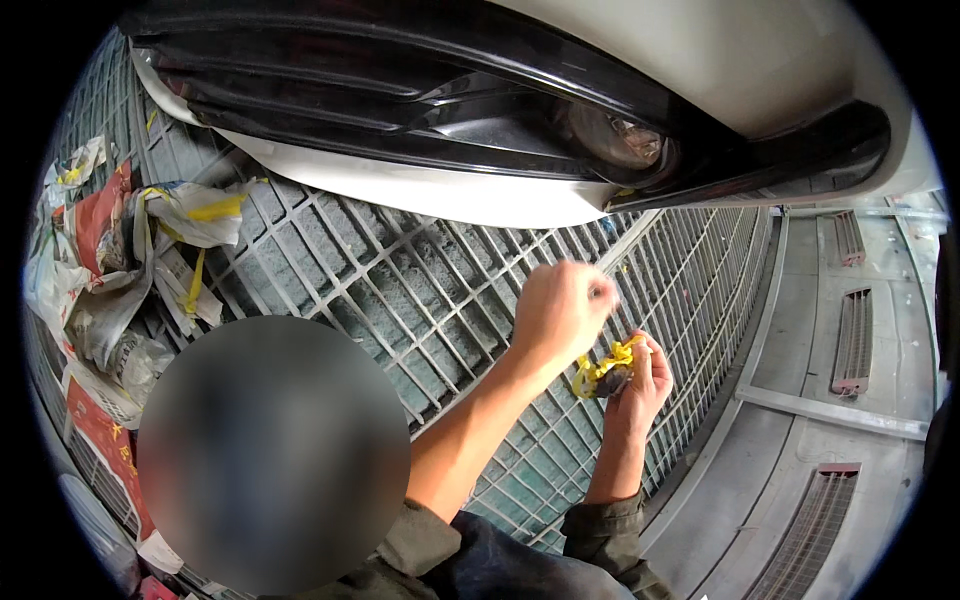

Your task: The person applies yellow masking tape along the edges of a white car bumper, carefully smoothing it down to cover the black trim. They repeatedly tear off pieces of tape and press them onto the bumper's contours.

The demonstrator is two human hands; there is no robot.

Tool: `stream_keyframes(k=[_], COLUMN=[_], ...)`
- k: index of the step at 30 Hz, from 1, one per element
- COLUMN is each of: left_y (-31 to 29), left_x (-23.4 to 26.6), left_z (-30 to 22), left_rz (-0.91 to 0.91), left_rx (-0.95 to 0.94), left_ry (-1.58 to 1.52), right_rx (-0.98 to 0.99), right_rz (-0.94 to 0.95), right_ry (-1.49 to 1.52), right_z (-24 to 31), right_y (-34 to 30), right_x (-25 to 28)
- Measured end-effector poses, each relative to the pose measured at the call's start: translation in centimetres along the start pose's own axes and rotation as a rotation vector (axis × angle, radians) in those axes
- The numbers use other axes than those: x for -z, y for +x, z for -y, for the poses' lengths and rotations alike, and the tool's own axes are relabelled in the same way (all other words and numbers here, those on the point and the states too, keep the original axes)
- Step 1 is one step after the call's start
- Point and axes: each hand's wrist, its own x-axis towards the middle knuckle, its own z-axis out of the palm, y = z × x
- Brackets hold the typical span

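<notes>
My left hand (565, 305) is closed, thumb and fingertips curled together; what they pinch, if anything, is too small to make out. It hovers above the floor grating, below the white car bumper (420, 190). Lower and to the right, my right hand (645, 385) pinches a crumpled wad of yellow tape (592, 378) between thumb and fingers. A dark lump (613, 381) sits within the wad. Both forearms come up from the lower edge in rolled olive sleeves.
Metal floor grating (400, 290) spreads beneath the hands. Across the top hangs the car's front with its black grille (330, 70) and fog lamp (620, 140). Crumpled paper and plastic sheets (110, 320) with yellow tape lie left. Metal panels (790, 430) line the right.
</notes>
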Motion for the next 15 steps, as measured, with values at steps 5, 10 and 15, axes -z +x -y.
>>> stream_keyframes(k=[5,10,15], left_y=[4.4,6.4,7.3], left_x=[-0.1,-1.2,-2.3], left_z=[-1.2,-0.5,0.5], left_rz=[-0.479,-0.367,-0.460], left_rx=[-0.331,-0.265,-0.304], left_ry=[0.398,0.559,0.582], right_rx=[-0.086,-0.137,-0.152], right_rz=[-0.033,-0.016,-0.016], right_ry=[0.066,0.029,0.069], right_z=[-0.7,-1.4,-1.4], right_y=[-1.0,-1.8,-2.2], right_x=[1.9,2.1,1.9])
